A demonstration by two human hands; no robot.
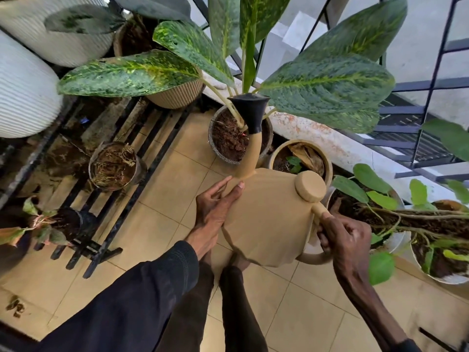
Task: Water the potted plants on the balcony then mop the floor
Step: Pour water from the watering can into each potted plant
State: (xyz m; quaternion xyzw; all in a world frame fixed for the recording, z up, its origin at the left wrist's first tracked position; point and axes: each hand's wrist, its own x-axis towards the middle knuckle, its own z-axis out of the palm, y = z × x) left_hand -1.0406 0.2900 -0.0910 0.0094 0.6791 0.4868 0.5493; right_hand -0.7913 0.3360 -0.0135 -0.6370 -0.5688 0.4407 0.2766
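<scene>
The right hand (345, 235) has its grip closed on the watering can (269, 224) handle; the left hand (215, 212), fingers open, steadies its body, aiming the rose (250, 110) over the speckled pot (215, 138).

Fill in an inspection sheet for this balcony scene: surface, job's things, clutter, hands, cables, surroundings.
Surface: tan tiled floor, dry leaf bits at lower left.
Job's things: tan watering can, black rose over the speckled pot of the big-leaved plant; no mop seen.
Clutter: small pot of dry roots on the black slatted rack.
Hands: left hand flat on the can's side; right hand grips the handle.
Cables: nothing seen.
Surroundings: dark railing, white ribbed planters.
</scene>
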